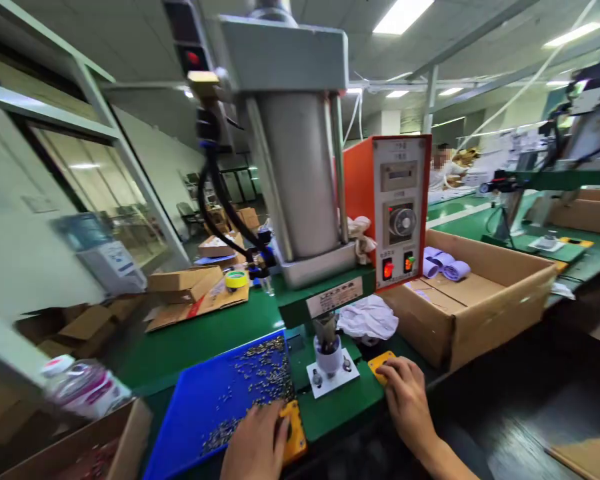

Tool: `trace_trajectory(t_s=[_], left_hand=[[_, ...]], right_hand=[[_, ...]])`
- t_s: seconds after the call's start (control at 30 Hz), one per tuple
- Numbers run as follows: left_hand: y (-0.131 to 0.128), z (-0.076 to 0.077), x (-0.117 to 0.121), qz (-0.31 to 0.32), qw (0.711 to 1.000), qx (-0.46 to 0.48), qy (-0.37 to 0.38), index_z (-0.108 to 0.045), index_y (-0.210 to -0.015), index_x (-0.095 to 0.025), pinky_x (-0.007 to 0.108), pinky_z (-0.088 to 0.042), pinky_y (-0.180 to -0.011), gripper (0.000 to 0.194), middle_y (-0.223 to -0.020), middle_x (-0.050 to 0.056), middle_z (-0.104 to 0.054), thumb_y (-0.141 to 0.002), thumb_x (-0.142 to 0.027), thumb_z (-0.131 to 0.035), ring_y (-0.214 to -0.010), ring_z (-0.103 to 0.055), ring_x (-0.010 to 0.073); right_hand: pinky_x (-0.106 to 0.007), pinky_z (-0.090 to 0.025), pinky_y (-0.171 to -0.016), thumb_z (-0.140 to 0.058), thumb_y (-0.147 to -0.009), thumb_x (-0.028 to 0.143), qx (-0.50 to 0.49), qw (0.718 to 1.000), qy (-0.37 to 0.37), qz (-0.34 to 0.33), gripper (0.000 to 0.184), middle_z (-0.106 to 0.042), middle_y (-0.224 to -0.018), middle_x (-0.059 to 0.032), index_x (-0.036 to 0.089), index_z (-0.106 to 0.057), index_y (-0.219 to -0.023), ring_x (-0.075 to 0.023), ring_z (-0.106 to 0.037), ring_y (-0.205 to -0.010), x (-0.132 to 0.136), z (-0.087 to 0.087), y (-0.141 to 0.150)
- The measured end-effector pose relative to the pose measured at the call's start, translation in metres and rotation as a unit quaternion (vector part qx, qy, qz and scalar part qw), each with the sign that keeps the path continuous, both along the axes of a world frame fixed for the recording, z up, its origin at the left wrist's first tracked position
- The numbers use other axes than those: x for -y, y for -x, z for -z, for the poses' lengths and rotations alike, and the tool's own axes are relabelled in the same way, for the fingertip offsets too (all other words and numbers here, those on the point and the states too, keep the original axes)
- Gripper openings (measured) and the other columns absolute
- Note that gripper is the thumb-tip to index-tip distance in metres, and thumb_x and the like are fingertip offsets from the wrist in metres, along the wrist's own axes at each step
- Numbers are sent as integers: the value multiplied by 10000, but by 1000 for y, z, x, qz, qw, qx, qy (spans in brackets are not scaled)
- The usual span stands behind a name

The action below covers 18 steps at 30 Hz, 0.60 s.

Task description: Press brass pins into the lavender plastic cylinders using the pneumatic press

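Note:
My left hand (pixel 256 441) rests at a yellow button plate (pixel 295 433), thumb apart and fingers reaching over the blue tray's edge; it holds nothing. On a second yellow button plate (pixel 380 365), my right hand (pixel 406 393) lies with loosely bent fingers and grips nothing. Between the hands, a white round fixture (pixel 329 357) is bolted to a white base plate (pixel 334 385). The press (pixel 300 167) stands above it, with its tool tip down at the fixture. Small metal parts (pixel 270 373) are scattered in the blue tray (pixel 195 400).
An orange control box (pixel 365 180) is beside the press. To its right a cardboard box (pixel 500 320) holds rolled lilac strips (pixel 445 263). White cloth (pixel 367 319) lies behind the fixture. Yellow tape (pixel 236 280), a plastic bottle (pixel 87 390) and another cardboard box (pixel 130 443) are at left.

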<state>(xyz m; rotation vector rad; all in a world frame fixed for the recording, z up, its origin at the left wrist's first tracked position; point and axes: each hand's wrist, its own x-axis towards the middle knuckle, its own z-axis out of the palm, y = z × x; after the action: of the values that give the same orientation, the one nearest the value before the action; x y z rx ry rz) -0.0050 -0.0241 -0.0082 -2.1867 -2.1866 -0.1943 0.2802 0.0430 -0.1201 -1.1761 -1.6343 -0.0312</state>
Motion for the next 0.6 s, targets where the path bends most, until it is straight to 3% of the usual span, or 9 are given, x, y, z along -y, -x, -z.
trace_trajectory(t_s=[0.1, 0.2, 0.27, 0.37, 0.47, 0.53, 0.6], left_hand=[[18, -23, -20, -77, 995, -55, 43, -616, -1136, -234, 334, -425, -957, 378, -1153, 68, -680, -938, -310, -304, -1092, -600, 205], [37, -22, -38, -89, 989, -63, 98, -656, -1011, -169, 357, -475, -825, 282, -1023, 138, -713, -868, -329, -473, -981, -655, 268], [40, -13, -46, -83, 988, -50, 119, -675, -930, -170, 349, -489, -741, 267, -963, 149, -724, -836, -375, -530, -919, -676, 285], [31, -2, -56, -56, 989, -27, 136, -678, -889, -181, 314, -489, -720, 294, -952, 131, -727, -844, -433, -533, -896, -682, 246], [18, -1, -66, -29, 988, -5, 151, -656, -896, -158, 309, -505, -723, 348, -877, 75, -718, -861, -481, -531, -801, -672, 178], [11, -2, -71, -15, 988, 6, 154, -633, -948, -150, 327, -519, -748, 367, -866, 34, -696, -875, -492, -521, -775, -653, 143], [7, -1, -74, -7, 989, 11, 147, -615, -1002, -151, 345, -525, -779, 364, -904, 22, -678, -885, -482, -518, -802, -642, 133]], right_hand=[[-503, -390, -923, -443, -833, 132, -43, 998, 37, 3, 306, -572, -1083, -78, 237, -537, -1106, -266, -504, -1038, 6, 3, 5], [-508, -395, -961, -456, -845, 178, -106, 992, 64, -35, 345, -563, -1143, -91, 236, -479, -1184, -267, -513, -1089, 14, -7, 15], [-499, -391, -992, -474, -856, 213, -145, 983, 84, -79, 407, -539, -1214, -98, 244, -427, -1259, -261, -507, -1140, 14, -22, 27], [-469, -376, -1031, -557, -818, 252, -200, 958, 103, -179, 608, -504, -1306, -102, 245, -317, -1377, -255, -483, -1213, 4, -56, 52], [-381, -477, -919, -613, -761, 247, -250, 925, 116, -260, 730, -600, -1175, -79, 231, -282, -1412, -211, -603, -1028, -13, -91, 78], [-356, -490, -889, -599, -777, 252, -280, 921, 108, -250, 744, -613, -1123, -67, 224, -242, -1429, -182, -619, -946, -17, -106, 91], [-387, -448, -957, -587, -803, 278, -310, 926, 86, -198, 744, -568, -1197, -94, 210, -204, -1436, -193, -587, -1028, -9, -110, 98]])
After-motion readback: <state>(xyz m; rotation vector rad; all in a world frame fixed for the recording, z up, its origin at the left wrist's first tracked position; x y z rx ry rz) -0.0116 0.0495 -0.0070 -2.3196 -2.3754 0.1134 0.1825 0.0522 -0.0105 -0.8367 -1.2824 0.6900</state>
